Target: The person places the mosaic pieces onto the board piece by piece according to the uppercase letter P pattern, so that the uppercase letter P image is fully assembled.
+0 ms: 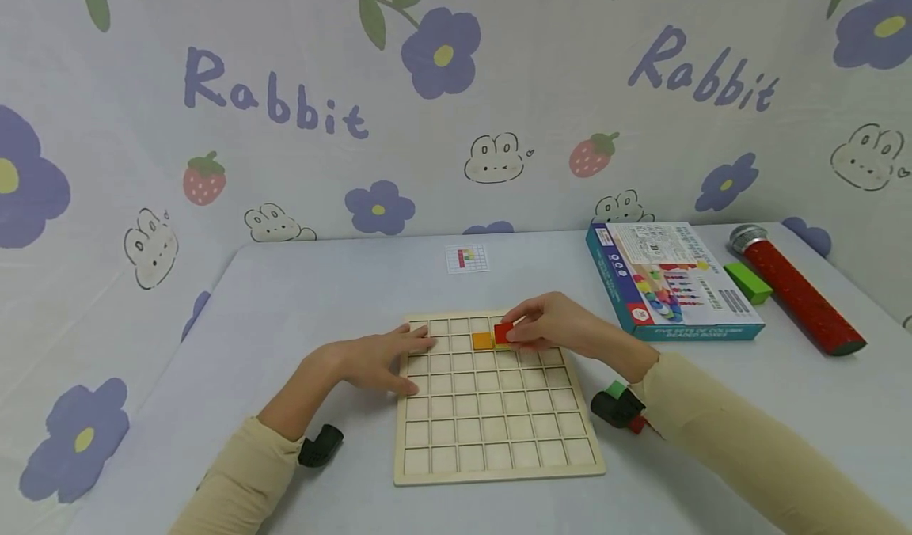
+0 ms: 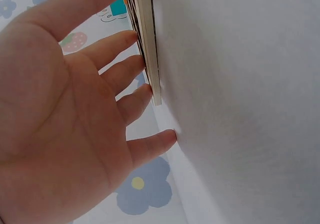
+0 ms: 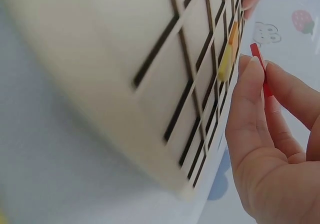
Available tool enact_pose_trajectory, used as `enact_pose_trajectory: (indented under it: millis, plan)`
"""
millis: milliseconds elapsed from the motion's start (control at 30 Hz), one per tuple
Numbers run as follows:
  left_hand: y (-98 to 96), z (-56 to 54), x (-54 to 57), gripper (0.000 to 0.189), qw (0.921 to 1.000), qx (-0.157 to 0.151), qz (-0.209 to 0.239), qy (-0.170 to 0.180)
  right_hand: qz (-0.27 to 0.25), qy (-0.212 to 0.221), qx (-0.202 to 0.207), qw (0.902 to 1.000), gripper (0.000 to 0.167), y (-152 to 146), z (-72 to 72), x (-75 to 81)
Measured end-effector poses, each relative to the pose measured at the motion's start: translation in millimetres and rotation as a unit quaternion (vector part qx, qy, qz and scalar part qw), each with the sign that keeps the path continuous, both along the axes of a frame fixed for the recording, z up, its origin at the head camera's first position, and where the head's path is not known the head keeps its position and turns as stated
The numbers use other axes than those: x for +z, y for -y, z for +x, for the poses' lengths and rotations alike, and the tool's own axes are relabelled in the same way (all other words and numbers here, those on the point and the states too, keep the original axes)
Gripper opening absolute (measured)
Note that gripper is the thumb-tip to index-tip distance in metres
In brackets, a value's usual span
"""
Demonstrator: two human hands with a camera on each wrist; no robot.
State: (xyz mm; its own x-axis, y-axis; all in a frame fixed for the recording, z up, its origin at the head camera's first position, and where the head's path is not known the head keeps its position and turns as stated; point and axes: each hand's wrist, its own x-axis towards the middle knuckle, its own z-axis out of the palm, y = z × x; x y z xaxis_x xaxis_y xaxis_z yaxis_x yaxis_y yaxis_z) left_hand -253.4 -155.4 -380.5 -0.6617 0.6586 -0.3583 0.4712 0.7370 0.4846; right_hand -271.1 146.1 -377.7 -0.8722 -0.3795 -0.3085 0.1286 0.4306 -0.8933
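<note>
A pale wooden grid board [image 1: 486,405] lies flat on the table. My left hand [image 1: 374,359] rests at its left edge with fingers spread, several fingertips touching the board; in the left wrist view the little finger [image 2: 159,143] reaches the table. Over the board's upper part, my right hand [image 1: 563,325] pinches a small red square tile [image 1: 503,333] between thumb and fingers. An orange tile [image 1: 482,340] sits in a cell just left of it. Beside the orange one is a yellow tile [image 3: 224,68], mostly hidden by the red tile in the head view.
A small card with a coloured grid pattern [image 1: 467,258] lies behind the board. To the right are a flat boxed set [image 1: 684,282], a green block [image 1: 748,282] and a red microphone [image 1: 801,294]. Green [image 1: 616,389] and red pieces [image 1: 637,424] show partly near my right wrist.
</note>
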Motion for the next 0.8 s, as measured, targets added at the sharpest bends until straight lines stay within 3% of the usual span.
enact_pose_trajectory:
  millis: [800]
  plan:
    - [1.4, -0.4, 3.3, 0.073, 0.9999, 0.003, -0.008, 0.007, -0.014, 0.05, -0.03, 0.9982, 0.027, 55.6, -11.1, -2.0]
